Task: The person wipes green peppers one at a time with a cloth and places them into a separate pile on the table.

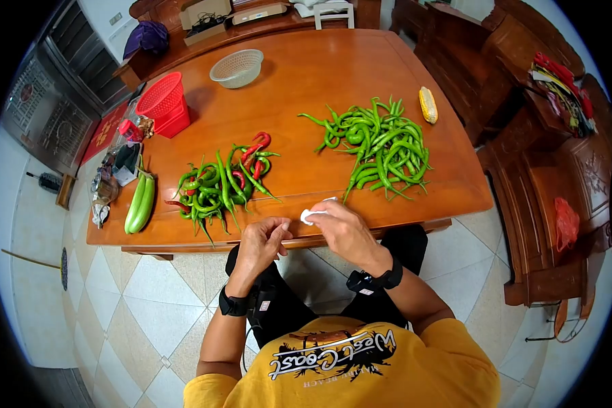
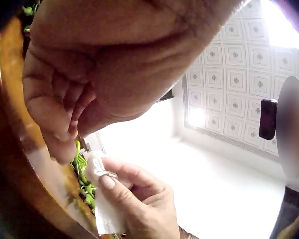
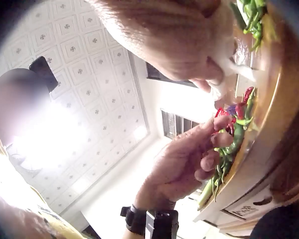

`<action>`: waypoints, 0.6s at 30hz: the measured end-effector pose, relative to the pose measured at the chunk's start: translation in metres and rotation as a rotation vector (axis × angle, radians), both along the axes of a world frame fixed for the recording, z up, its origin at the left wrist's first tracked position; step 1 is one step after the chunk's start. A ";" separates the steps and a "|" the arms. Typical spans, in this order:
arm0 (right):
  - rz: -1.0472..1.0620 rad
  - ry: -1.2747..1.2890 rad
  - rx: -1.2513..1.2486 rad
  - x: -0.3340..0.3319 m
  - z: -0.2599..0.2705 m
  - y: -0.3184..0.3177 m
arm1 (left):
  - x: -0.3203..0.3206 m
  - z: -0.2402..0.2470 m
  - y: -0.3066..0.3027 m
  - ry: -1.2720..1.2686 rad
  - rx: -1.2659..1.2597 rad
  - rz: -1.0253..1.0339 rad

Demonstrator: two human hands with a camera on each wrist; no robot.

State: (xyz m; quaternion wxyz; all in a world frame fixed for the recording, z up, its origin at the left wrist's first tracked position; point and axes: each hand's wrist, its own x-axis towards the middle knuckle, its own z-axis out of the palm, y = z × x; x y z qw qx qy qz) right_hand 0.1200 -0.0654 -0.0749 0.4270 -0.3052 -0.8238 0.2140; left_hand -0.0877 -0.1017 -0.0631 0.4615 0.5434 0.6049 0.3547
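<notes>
Right hand point(image 1: 350, 234) pinches white tissue point(image 2: 109, 214), likely light, soft, tearable, best gripped where bunched; left hand point(image 1: 260, 243), apart, looks empty.

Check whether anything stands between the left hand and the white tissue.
Nothing visible does: in the head view, an open gap separates the left hand from the white tissue, which the right hand pinches.

One left hand point(image 1: 260, 243) and one right hand point(image 1: 347, 234), two in all. One piece of white tissue point(image 2: 108, 213). One wooden table point(image 1: 289, 95). Two heaps of chillies: one green-and-red heap point(image 1: 226, 187), one green heap point(image 1: 391, 151), both too tangled to count singly. Two long green eggplants point(image 1: 145, 202). One corn cob point(image 1: 428, 105). One pale colander point(image 1: 241, 78). Two black wrist straps point(image 1: 233, 304).
</notes>
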 end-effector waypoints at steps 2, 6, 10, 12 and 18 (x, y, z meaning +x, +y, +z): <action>-0.049 0.014 -0.007 0.006 -0.002 0.001 | 0.000 0.001 0.002 0.017 -0.004 0.001; -0.117 0.008 -0.059 0.022 0.004 -0.002 | 0.005 0.007 0.012 0.055 0.025 -0.052; -0.157 0.000 -0.109 0.039 0.000 -0.002 | 0.028 0.025 0.028 0.120 0.090 -0.147; -0.202 -0.013 -0.120 0.047 -0.004 -0.001 | 0.037 0.023 0.038 0.170 0.154 -0.216; -0.306 -0.001 -0.106 0.076 -0.021 0.009 | 0.068 0.010 0.064 0.416 0.346 -0.249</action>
